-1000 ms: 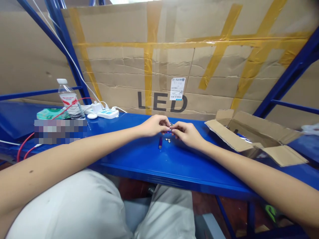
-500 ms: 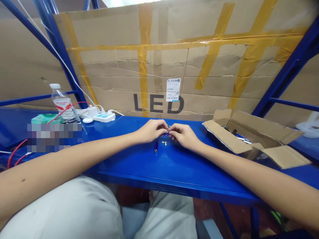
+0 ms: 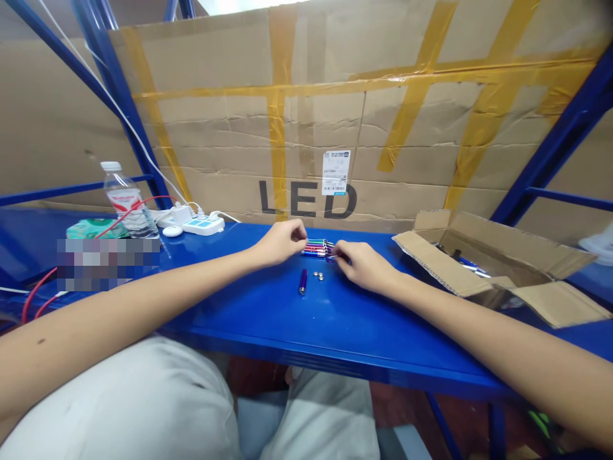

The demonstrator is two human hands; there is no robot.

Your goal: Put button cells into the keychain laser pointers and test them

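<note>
Several small metallic tubes [image 3: 316, 246] in green, red, purple and blue lie side by side on the blue table, with small rings or clips at their right ends. My left hand [image 3: 283, 243] is at their left ends, fingers curled together; whether it grips one is hidden. My right hand [image 3: 363, 263] is at the right ends, thumb and finger pinched at a thin shiny ring-like piece too small to make out. In front of the row lies a separate purple tube [image 3: 303, 282], its open-looking end facing me. Beside it are a few small silver button cells [image 3: 319, 276].
An open cardboard box [image 3: 431, 262] with pens or tubes inside stands on the right. At left are a water bottle [image 3: 125, 201], a green packet [image 3: 96, 228] and a white power strip [image 3: 204, 225] with cables. A large taped carton [image 3: 230, 140] stands behind the table.
My hands have moved apart, the left one to the left and the right one to the right, uncovering the row of tubes between them. The camera view has shifted slightly.
</note>
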